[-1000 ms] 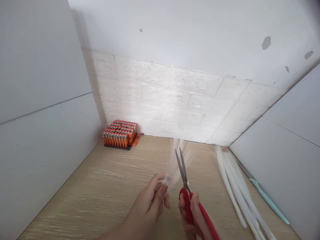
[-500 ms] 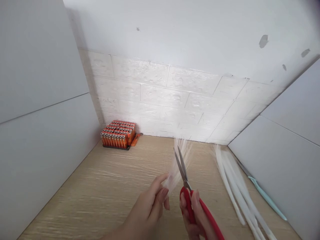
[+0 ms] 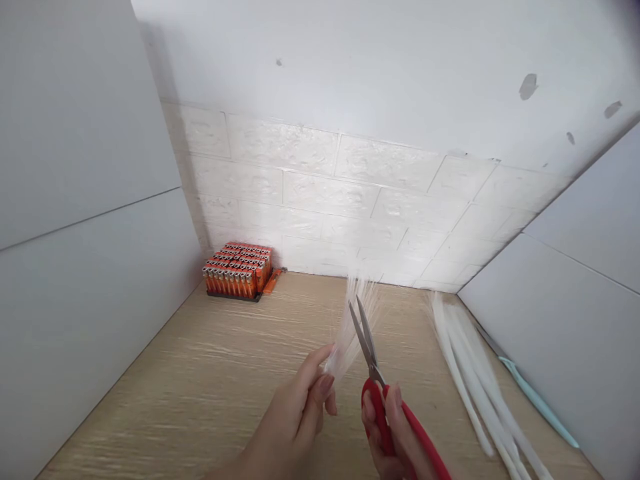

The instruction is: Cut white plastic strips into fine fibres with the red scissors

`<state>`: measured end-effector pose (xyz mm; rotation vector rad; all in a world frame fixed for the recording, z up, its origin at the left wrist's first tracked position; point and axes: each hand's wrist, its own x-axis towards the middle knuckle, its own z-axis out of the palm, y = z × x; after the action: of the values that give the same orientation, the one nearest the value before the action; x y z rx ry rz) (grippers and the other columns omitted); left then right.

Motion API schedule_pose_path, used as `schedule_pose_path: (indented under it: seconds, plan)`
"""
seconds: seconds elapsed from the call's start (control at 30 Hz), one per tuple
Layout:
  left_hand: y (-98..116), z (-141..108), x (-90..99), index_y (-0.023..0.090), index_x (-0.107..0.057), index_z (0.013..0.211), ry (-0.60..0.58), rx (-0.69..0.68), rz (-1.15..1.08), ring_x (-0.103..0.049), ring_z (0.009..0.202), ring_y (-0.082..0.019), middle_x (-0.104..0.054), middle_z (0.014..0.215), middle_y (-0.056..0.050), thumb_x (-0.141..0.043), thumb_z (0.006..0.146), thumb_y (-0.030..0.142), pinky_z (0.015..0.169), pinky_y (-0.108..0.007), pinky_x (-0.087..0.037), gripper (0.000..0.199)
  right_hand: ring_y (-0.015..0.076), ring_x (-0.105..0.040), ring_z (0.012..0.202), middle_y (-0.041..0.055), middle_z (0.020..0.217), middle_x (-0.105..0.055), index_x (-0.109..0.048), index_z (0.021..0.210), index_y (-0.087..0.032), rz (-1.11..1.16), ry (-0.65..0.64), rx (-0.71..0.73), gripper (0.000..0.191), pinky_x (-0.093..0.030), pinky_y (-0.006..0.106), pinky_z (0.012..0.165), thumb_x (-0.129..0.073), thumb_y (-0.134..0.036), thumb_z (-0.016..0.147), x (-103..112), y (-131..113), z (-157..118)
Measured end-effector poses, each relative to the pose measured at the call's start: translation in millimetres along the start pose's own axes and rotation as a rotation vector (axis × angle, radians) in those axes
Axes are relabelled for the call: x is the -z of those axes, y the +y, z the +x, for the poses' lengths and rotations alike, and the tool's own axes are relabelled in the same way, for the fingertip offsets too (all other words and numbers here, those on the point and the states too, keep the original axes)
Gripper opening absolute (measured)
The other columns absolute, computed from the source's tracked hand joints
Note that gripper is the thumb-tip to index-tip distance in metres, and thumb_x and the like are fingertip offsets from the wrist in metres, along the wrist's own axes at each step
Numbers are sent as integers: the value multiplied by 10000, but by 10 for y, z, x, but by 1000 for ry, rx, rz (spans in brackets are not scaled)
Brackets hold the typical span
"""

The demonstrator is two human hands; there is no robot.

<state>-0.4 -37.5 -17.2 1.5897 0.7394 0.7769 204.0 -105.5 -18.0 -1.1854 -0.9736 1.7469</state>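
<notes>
The left hand [image 3: 295,417] pinches a white fibre tuft [image 3: 347,340] narrowly; the right hand [image 3: 387,430] grips open red-handled scissors [image 3: 369,350] just beside it, with a block of orange lighters [image 3: 239,273] and long white strands [image 3: 475,380] off on the tabletop — well apart.

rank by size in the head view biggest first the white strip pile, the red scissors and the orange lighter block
1. The pile of white strips
2. The red-handled scissors
3. The block of orange lighters

The scissors look larger than the block, but they are much nearer the camera, so that order is unsure.
</notes>
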Motion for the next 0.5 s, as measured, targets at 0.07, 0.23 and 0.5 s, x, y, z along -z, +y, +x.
schedule_pose_path:
  seconds: [0.07,0.23,0.5]
  plan:
    - [31,3,5,164,-405,1409,3,-21,38,-362,564,-73,-504,781,0,-306,1078,512,564,-178,-303,491,44,-481,710,50,851,-486,-551,1082,-35,14,2,-3,409,-478,115,653,-498,-441,1086,9,1,5]
    - [41,-9,8,179,-452,1360,-75,-59,160,-464,689,-102,-543,808,-12,-280,1089,419,686,-197,-349,400,45,-482,712,49,849,-485,-550,1080,-35,78,32,-8,414,-480,119,658,-505,-446,1082,56,-5,14]
    - [19,-47,-36,201,-384,1450,-142,-22,135,-502,751,-119,-565,815,-11,-261,1093,416,741,-213,-360,435,107,-552,952,118,1109,-506,-516,1205,-58,352,189,45,512,-550,178,785,-546,-544,1046,-97,449,131]
